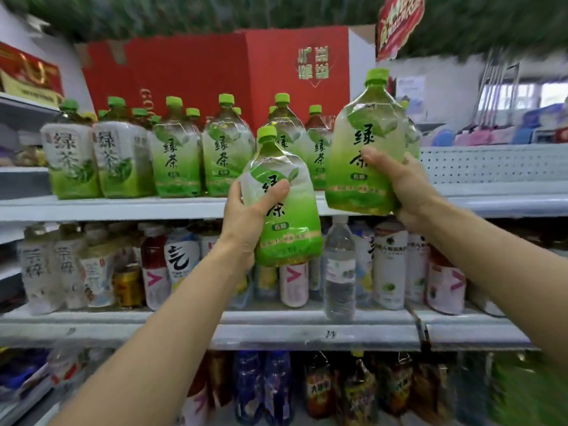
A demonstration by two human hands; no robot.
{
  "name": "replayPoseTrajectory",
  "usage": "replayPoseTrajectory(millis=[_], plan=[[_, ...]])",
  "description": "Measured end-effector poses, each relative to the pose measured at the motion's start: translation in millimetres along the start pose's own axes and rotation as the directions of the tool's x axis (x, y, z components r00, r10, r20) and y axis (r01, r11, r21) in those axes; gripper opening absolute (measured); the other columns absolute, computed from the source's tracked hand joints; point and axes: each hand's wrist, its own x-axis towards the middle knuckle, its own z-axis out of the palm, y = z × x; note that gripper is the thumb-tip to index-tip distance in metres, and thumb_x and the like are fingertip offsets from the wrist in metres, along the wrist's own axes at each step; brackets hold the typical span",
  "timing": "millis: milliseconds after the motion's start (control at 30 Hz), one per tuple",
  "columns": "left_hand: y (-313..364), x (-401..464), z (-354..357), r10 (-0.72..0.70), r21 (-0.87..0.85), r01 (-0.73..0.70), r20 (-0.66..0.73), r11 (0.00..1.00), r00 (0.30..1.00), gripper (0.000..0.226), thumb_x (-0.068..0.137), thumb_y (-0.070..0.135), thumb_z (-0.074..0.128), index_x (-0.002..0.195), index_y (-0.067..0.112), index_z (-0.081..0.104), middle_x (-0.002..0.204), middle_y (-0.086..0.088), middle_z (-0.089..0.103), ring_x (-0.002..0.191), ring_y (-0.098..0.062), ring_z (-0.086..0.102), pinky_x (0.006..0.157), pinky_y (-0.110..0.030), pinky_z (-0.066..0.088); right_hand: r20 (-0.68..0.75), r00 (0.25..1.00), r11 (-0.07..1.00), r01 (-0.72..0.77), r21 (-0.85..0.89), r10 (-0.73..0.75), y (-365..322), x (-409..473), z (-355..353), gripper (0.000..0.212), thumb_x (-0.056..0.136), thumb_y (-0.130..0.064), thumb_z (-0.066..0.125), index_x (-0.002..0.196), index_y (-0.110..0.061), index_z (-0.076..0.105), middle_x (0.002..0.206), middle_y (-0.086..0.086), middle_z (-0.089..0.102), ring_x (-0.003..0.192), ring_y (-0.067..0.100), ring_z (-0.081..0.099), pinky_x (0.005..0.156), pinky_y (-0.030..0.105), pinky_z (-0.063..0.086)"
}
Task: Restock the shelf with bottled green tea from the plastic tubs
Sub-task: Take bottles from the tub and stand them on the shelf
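My left hand grips a green tea bottle with a green cap, upright in front of the top shelf's front edge. My right hand grips a second, larger-looking green tea bottle, held higher, its base just above that shelf at the right end of the row. A row of several matching green tea bottles stands on the top shelf to the left. No plastic tub is in view.
Red cartons sit behind the tea row. A perforated white shelf back panel with open shelf space lies to the right. The middle shelf holds mixed drink bottles, including a clear water bottle. Darker bottles fill the bottom shelf.
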Motion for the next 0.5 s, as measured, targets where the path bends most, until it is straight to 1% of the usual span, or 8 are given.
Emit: replayPoseTrajectory(millis=[67,167,233,333,367,433,467,500], plan=[[2.7,14.8,6.9,0.023,0.057,-0.021,-0.025,0.998,0.999,0.09,0.056,0.043,0.091,0.135,0.027,0.05,0.118,-0.002,0.07,0.104,-0.024,0.071,0.087,-0.049,0.059,-0.013,1.0,1.0,0.027,-0.009,-0.027,-4.8,21.5,0.1,0.1,0.05,-0.045,0.094,0.134,-0.013,0.048,0.117,0.006,0.069,0.095,0.023,0.073,0.075,0.045,0.061],[2.9,34.8,12.4,0.039,0.075,-0.035,-0.054,0.997,0.998,0.088,0.062,0.043,0.091,0.136,0.025,0.05,0.119,-0.003,0.07,0.105,-0.026,0.07,0.09,-0.052,0.058,-0.019,0.999,0.998,0.031,-0.06,-0.033,-3.3,48.1,-1.3,0.113,0.045,-0.052,0.093,0.137,-0.016,0.039,0.123,0.008,0.064,0.102,0.025,0.069,0.084,0.048,0.059],[0.6,44.3,15.1,0.029,0.076,-0.024,-0.068,0.997,0.997,0.09,0.058,0.044,0.091,0.136,0.025,0.05,0.117,-0.004,0.071,0.104,-0.027,0.071,0.088,-0.052,0.059,-0.01,1.0,0.994,0.019,-0.108,-0.02,6.9,68.2,-5.0,0.133,0.029,-0.062,0.094,0.14,-0.02,0.034,0.129,0.009,0.059,0.11,0.029,0.065,0.09,0.051,0.056],[-4.4,53.9,16.1,-0.016,0.017,0.017,-0.083,1.0,0.996,0.083,0.067,0.035,0.09,0.138,0.022,0.05,0.116,-0.01,0.072,0.095,-0.029,0.074,0.078,-0.051,0.062,0.042,0.999,0.991,-0.011,-0.133,0.017,22.4,91.9,-7.1,0.144,0.024,-0.066,0.093,0.146,-0.021,0.03,0.134,0.01,0.056,0.114,0.03,0.062,0.093,0.053,0.054],[-5.1,56.4,15.6,-0.031,-0.007,0.03,-0.085,1.0,0.996,0.076,0.07,0.033,0.088,0.136,0.021,0.051,0.115,-0.011,0.072,0.092,-0.029,0.074,0.074,-0.05,0.062,0.062,0.998,0.99,-0.024,-0.136,0.033,23.7,97.0,-4.6,0.143,0.027,-0.063,0.094,0.146,-0.02,0.029,0.134,0.009,0.057,0.113,0.029,0.063,0.093,0.054,0.054],[-4.5,58.8,14.7,-0.057,-0.04,0.054,-0.081,0.998,0.995,0.063,0.076,0.028,0.084,0.13,0.021,0.054,0.111,-0.012,0.074,0.084,-0.029,0.075,0.068,-0.048,0.062,0.116,0.991,0.992,-0.054,-0.112,0.067,25.2,102.9,0.5,0.118,0.039,-0.051,0.092,0.137,-0.015,0.037,0.127,0.009,0.061,0.107,0.026,0.065,0.092,0.051,0.056],[-4.0,59.6,14.3,-0.065,-0.053,0.061,-0.073,0.997,0.995,0.059,0.077,0.027,0.082,0.129,0.02,0.055,0.11,-0.013,0.074,0.083,-0.03,0.075,0.066,-0.048,0.062,0.143,0.986,0.992,-0.068,-0.107,0.083,26.8,106.9,1.4,0.107,0.044,-0.047,0.09,0.133,-0.014,0.04,0.124,0.009,0.063,0.106,0.026,0.066,0.092,0.051,0.056],[-4.0,60.7,13.8,-0.067,-0.063,0.063,-0.063,0.996,0.996,0.06,0.077,0.027,0.082,0.13,0.02,0.055,0.111,-0.014,0.074,0.084,-0.031,0.075,0.066,-0.048,0.062,0.155,0.983,0.99,-0.084,-0.11,0.1,27.6,109.4,3.2,0.106,0.045,-0.044,0.088,0.134,-0.012,0.042,0.123,0.01,0.064,0.105,0.027,0.066,0.091,0.051,0.056]])
